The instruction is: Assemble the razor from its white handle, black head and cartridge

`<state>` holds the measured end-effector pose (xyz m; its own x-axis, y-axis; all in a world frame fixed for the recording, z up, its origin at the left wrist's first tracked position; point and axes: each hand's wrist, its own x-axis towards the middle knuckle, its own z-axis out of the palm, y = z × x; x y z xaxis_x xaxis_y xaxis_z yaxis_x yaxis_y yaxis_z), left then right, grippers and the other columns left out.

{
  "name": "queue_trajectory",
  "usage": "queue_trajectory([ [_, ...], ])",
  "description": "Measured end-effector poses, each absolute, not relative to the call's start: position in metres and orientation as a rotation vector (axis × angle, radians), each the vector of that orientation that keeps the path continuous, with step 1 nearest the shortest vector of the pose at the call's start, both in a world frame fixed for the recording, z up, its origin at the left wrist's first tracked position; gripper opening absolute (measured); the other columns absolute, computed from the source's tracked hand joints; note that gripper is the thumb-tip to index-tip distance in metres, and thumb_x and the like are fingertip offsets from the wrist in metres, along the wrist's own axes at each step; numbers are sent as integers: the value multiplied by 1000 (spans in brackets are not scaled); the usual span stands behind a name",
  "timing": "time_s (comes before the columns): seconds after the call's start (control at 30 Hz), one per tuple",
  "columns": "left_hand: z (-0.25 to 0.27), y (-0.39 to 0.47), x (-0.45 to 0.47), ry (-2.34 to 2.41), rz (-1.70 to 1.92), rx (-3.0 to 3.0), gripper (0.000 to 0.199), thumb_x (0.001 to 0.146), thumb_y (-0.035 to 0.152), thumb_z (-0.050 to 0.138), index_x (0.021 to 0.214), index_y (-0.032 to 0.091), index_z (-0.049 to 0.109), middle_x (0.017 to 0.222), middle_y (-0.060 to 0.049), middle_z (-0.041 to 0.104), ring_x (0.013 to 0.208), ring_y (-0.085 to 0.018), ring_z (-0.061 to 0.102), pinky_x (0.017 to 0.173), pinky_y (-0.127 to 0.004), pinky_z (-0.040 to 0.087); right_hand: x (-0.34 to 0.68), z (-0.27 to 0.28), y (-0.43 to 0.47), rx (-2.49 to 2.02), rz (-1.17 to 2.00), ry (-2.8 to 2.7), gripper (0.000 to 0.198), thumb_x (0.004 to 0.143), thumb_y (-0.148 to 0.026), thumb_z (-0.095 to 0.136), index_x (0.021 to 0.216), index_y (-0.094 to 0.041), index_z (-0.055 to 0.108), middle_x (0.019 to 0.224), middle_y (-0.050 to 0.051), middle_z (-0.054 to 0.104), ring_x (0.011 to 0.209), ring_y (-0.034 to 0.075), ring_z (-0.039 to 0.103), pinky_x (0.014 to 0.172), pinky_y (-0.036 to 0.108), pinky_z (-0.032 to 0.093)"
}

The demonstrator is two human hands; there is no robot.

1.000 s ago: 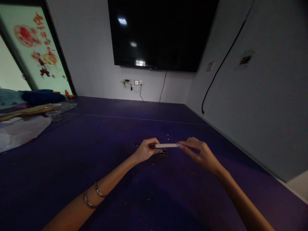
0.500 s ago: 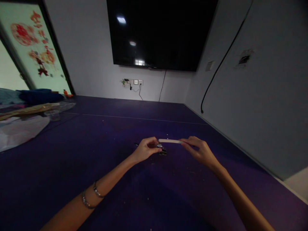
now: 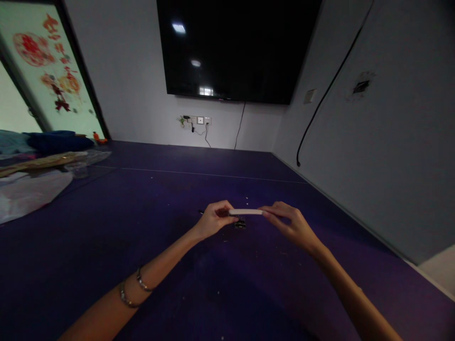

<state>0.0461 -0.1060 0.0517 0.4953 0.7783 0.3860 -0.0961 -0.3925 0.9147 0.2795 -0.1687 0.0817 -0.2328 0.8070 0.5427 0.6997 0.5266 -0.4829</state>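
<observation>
My right hand [image 3: 287,222] pinches the right end of a slim off-white stick [image 3: 246,212], held level above the purple surface. At its other end the stick reaches the fingers of my left hand [image 3: 215,221], which are closed with thumb and index finger nearly together. A small shiny piece sits in that left grip, now mostly hidden behind the stick and the thumb. Just beyond the left fingertips, a small dark flat object with pale marks [image 3: 240,223] lies below the stick. The tip of a thin dark item [image 3: 201,211] shows behind my left hand.
Small white bits [image 3: 247,198] dot the purple surface [image 3: 170,293]. Far left lie a pale plastic sheet [image 3: 39,192] and dark blue cloth [image 3: 59,141]. A television [image 3: 234,52] hangs on the back wall above sockets [image 3: 200,120]. A black cable [image 3: 322,102] runs down the right wall.
The right hand has shifted slightly left and down with the stick, bringing its left end against the left fingers and covering the shiny piece. My left hand stays nearly in place.
</observation>
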Motion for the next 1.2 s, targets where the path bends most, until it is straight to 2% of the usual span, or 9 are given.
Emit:
queue_trajectory([
  [0.13,53,-106,46,562,1070,1694,19,65,21,72,66,15,54,66,2,58,63,-9,53,63,-24,41,281,81,-168,-1256,179,-1936,32,85,-41,50,99,-19,69,78,7,66,71,17,57,65,29,44],
  [0.3,52,-105,46,592,1081,1721,18,65,21,72,66,15,55,61,4,55,59,-8,51,60,-22,40,279,82,-169,-1231,215,-1988,32,86,-40,49,101,-21,68,78,6,65,72,17,57,66,29,44],
  [0.43,51,-105,47,560,1078,1693,21,64,23,73,66,15,53,66,2,59,63,-10,54,64,-25,42,282,79,-166,-1238,187,-1947,32,85,-41,49,99,-20,69,75,6,65,67,16,55,61,29,43],
  [0.93,55,-107,47,617,1101,1708,20,63,23,73,66,15,55,61,4,56,58,-8,52,58,-22,41,283,80,-167,-1185,230,-1985,28,85,-38,51,102,-22,68,82,6,66,75,18,57,69,31,44],
  [1.1,55,-107,45,599,1113,1711,19,64,24,73,67,14,56,67,2,60,63,-10,55,64,-25,43,288,77,-164,-1215,218,-1919,29,84,-38,52,100,-20,69,79,6,65,72,17,57,65,30,44],
  [1.2,56,-107,45,611,1119,1727,18,64,22,73,67,15,57,64,3,59,61,-9,54,61,-24,42,287,78,-166,-1196,263,-1956,29,85,-38,52,103,-21,68,82,6,66,74,17,57,67,30,44],
])
